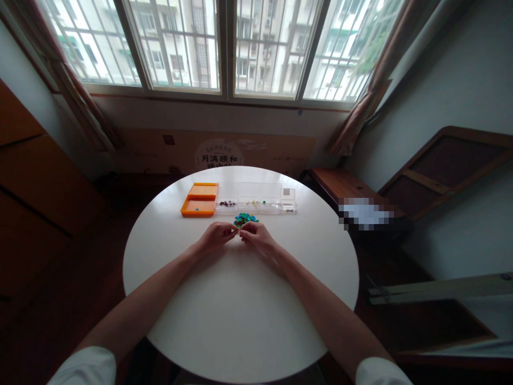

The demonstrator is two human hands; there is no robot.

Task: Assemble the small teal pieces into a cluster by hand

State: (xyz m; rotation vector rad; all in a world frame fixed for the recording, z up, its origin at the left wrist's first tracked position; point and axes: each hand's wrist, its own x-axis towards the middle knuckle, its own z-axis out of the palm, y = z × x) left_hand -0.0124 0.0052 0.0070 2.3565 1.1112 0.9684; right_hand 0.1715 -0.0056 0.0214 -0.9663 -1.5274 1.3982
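My left hand (219, 233) and my right hand (257, 235) meet fingertip to fingertip over the middle of the round white table (236, 315). Both are closed in a pinch; whatever lies between the fingertips is too small to make out. Right behind the fingers is a heap of small blue and green pieces (246, 219), partly covered by the hands. Beyond it stand clear plastic boxes (248, 191) with their lids up. Small dark pieces (227, 203) lie in one, pale yellowish pieces (253, 203) in another, and a green piece (264, 202) to their right.
An open orange case (199, 212) sits left of the clear boxes, a small blue piece inside it. A large cardboard box (160, 149) stands behind the table under the barred window. To the right is a wooden bench (340, 182) with a blurred white thing on it.
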